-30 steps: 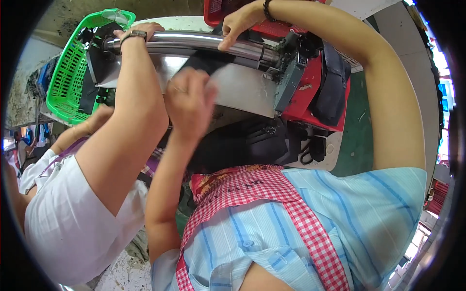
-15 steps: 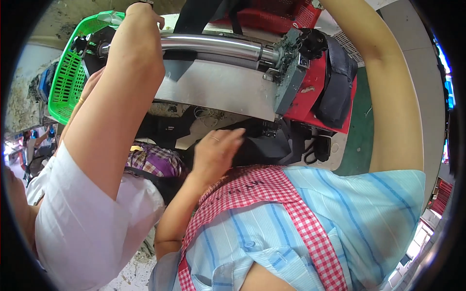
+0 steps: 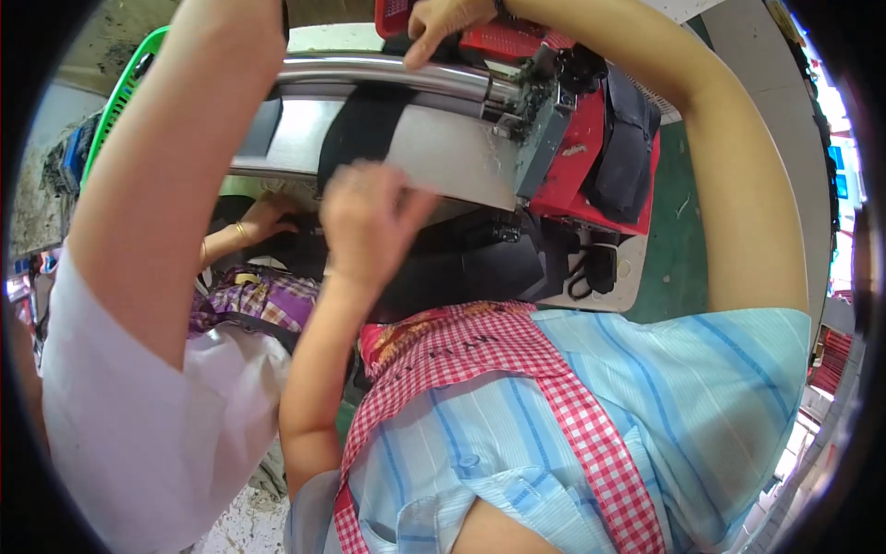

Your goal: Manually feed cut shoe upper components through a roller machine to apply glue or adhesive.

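A black flat piece of material point(image 3: 365, 129) lies across the metal plate point(image 3: 452, 152), its far end running up to the shiny steel roller point(image 3: 369, 72). My left hand point(image 3: 367, 217) is raised at the plate's near edge, over the piece's near end; its fingers are smeared by motion. Beyond the roller, my right hand point(image 3: 450, 23) reaches in from the right, a finger stretched down against the roller's top. I see nothing held in it. The roller machine's grey end block point(image 3: 544, 138) stands to the right.
A co-worker in white point(image 3: 148, 415) stands close on my left, one arm across the machine's left end, the other hand point(image 3: 268, 214) below the plate. Dark folded pieces point(image 3: 623, 157) lie on the red housing point(image 3: 577, 148). A green basket point(image 3: 115, 115) and a red basket point(image 3: 498, 42) stand beyond.
My right hand has come into view over the roller. My left hand has moved left and up to the plate. The black piece now lies across the plate. The co-worker's arm shifted left.
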The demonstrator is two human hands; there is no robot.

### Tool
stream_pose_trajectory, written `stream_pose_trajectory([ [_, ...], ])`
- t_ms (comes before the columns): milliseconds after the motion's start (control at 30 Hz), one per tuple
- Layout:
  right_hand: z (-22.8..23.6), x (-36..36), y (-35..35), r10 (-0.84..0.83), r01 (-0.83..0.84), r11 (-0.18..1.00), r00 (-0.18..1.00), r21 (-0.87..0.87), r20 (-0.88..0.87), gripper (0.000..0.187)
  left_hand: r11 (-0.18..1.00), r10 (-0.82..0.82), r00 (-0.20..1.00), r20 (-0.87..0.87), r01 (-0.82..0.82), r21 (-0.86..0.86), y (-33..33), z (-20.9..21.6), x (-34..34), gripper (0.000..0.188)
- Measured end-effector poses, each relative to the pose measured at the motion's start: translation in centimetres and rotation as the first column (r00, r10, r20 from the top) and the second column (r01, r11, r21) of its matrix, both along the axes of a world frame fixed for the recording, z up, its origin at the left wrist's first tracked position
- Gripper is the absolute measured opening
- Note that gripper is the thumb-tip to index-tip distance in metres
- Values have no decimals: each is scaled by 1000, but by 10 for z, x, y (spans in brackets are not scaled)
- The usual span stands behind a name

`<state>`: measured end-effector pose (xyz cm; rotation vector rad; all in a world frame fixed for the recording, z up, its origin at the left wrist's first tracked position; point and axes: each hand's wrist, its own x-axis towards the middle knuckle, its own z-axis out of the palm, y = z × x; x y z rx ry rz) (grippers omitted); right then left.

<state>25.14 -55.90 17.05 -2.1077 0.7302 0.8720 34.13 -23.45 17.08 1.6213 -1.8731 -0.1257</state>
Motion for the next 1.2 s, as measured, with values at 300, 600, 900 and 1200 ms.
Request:
stream_pose_trajectory([
  [300, 71, -72, -110, 61, 318, 786, 813, -530, 579, 33, 864, -461, 872, -166, 483, 141, 46, -61, -71, 22],
  [600, 56, -48, -22, 402, -274, 893, 843, -358, 357, 32, 841, 301, 947, -110, -209, 500, -49, 16, 17, 46],
  [900, 68, -58, 32, 9, -10, 997, 1000, 71, 15, 91, 977, 120, 981, 151, -90, -192, -27, -7, -9, 20],
  [1200, 73, -51, 28, 47, -43, 998, 993, -39, 112, 86, 981, -46, 996, 70, 59, -185, -29, -27, -12, 22],
])
